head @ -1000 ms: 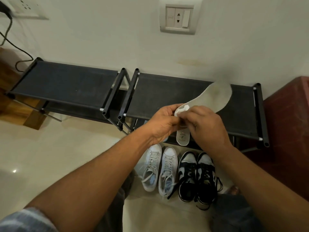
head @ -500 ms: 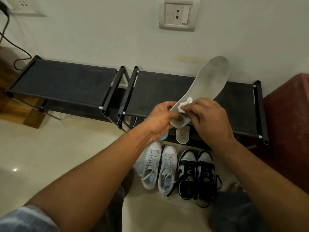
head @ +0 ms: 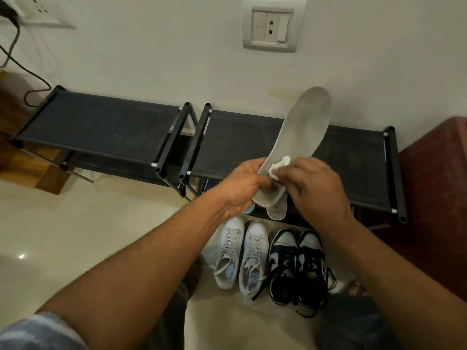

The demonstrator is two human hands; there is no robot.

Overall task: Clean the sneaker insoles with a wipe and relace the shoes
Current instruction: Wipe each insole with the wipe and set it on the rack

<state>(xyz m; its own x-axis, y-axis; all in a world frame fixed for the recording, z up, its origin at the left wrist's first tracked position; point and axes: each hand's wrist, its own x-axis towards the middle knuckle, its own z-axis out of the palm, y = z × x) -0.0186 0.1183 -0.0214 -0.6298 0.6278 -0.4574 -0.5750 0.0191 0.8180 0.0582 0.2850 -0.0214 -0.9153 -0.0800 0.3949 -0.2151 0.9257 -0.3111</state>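
Above the rack's (head: 348,157) front edge — insole (head: 303,130), toe up-right; left hand (head: 242,188) clamps its heel, right hand (head: 318,188) pinches wipe (head: 355,164) just above.

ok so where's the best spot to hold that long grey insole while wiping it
Grip the narrow heel end of the long grey insole, coming from the left, as the left hand does. The toe end stands tilted up and away, leaving its flat face open to the crumpled white wipe in the right hand.
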